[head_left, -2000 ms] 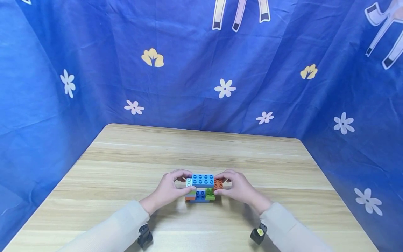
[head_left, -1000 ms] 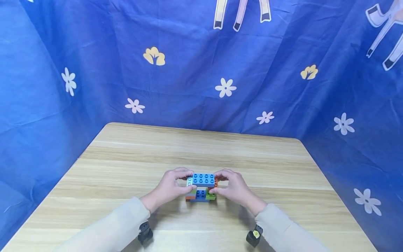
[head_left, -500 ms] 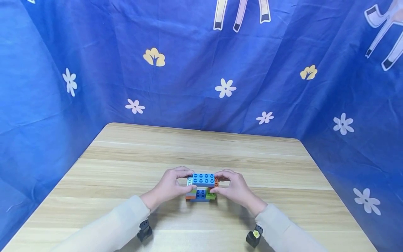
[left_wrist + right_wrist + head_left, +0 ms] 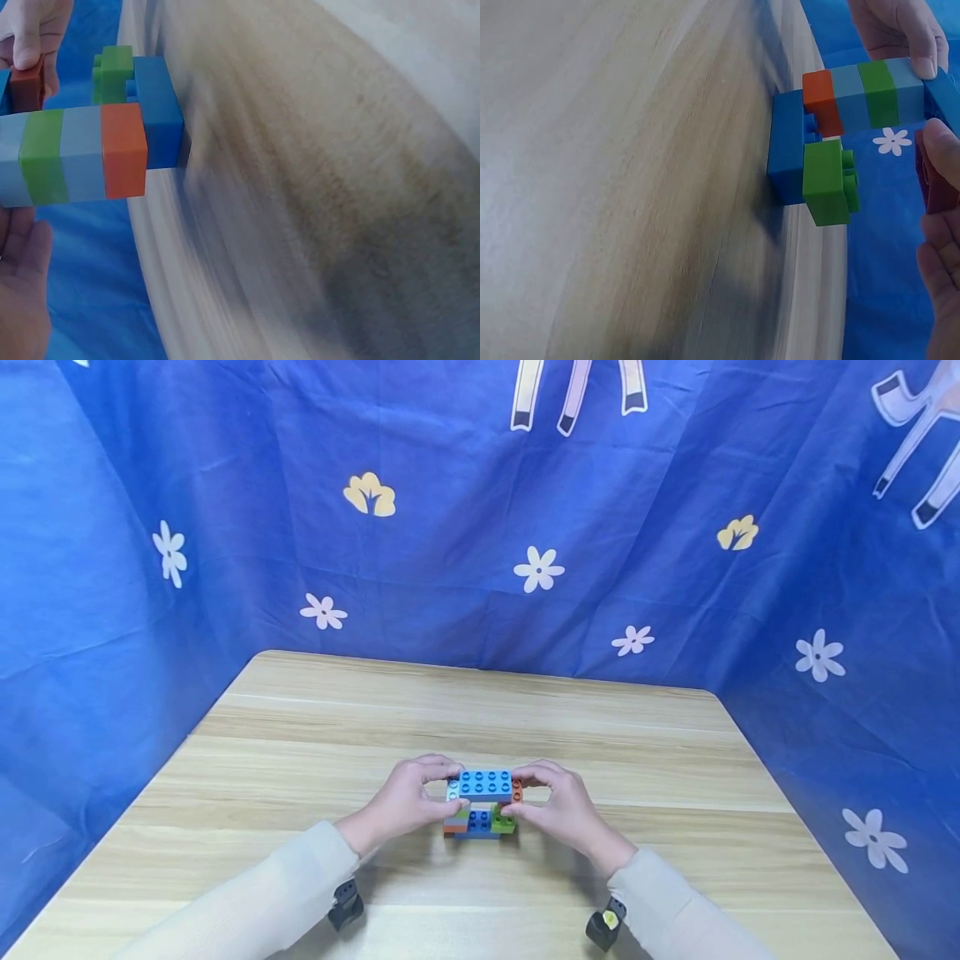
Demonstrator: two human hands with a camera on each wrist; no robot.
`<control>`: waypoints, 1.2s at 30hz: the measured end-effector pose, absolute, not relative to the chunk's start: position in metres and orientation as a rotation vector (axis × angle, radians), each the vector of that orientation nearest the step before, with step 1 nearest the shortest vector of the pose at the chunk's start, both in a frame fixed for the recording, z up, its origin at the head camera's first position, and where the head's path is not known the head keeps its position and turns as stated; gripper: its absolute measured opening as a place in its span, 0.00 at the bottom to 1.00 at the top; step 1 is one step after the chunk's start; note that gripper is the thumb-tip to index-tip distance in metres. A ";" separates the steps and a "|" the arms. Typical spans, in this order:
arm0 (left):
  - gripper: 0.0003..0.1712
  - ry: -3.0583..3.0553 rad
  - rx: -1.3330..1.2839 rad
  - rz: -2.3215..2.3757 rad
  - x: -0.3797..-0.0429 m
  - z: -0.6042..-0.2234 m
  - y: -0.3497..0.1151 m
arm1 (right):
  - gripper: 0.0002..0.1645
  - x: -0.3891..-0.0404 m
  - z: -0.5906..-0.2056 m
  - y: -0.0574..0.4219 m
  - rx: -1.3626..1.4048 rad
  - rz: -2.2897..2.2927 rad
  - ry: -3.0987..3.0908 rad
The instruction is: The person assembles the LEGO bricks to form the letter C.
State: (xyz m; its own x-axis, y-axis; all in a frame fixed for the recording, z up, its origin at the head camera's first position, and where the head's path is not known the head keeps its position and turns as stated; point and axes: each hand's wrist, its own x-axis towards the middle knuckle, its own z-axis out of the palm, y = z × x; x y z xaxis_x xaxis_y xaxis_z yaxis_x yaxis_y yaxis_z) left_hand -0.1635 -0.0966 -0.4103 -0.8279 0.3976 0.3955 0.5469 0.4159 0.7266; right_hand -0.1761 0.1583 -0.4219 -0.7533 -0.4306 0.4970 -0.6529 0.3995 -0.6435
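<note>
A blue building brick [image 4: 478, 836] lies on the table as a base. On its left end rises a column of orange, light blue, green and light blue bricks [image 4: 82, 156]. A green brick [image 4: 826, 184] sits on the base's right end. Across the top runs a long blue brick [image 4: 485, 784], with a red-brown brick [image 4: 934, 176] under its right end and a gap above the green one. My left hand [image 4: 408, 797] grips the column's upper part and the long brick's left end between thumb and fingers. My right hand [image 4: 564, 806] pinches the red-brown brick.
The wooden table [image 4: 480, 718] extends around the bricks. Blue cloth [image 4: 450, 510] printed with flowers hangs behind and at both sides. A small black camera [image 4: 347, 906] is worn at the left wrist and another black camera [image 4: 603, 927] at the right.
Over the two seconds, my right hand has moved left, bringing the red-brown brick partly beneath the long blue brick's right end. My left hand has stayed nearly in place. The last half second shows little motion.
</note>
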 end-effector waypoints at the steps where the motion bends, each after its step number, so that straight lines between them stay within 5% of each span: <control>1: 0.27 -2.515 -0.836 -1.381 -0.163 -0.410 -0.096 | 0.26 -0.176 -0.422 0.159 0.955 1.282 -2.409; 36: 0.27 -2.652 -0.771 -1.254 -0.162 -0.399 -0.095 | 0.27 -0.169 -0.437 0.158 0.776 1.374 -2.369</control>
